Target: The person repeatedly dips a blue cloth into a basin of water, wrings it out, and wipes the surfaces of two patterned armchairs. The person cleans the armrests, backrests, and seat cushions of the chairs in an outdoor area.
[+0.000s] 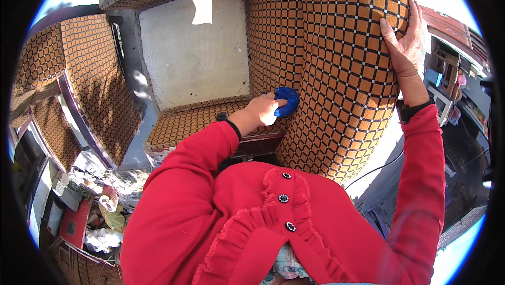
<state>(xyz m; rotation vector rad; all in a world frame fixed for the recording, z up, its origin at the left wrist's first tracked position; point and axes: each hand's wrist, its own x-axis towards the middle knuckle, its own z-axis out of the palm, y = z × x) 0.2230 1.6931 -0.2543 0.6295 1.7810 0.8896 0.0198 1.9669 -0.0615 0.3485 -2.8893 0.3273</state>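
My left hand (261, 110) grips a bunched blue cloth (287, 102), pressed low against the inner side of the sofa's checked backrest (335, 72). Black and white lines cross the sofa's orange-brown upholstery. My right hand (406, 48) lies against the backrest's outer edge, thumb apart from the fingers, holding nothing. Between the padded sides shows a pale, flat seat base (193, 56) with specks of dirt. The near armrest (197, 127) passes beneath my left forearm.
At left stands another piece of matching checked upholstered furniture (94, 75). Household clutter, including a white plastic bag (103, 240), lies lower left. A thin black cable (375, 169) runs behind the backrest. More belongings and a blue box (433, 76) are at far right.
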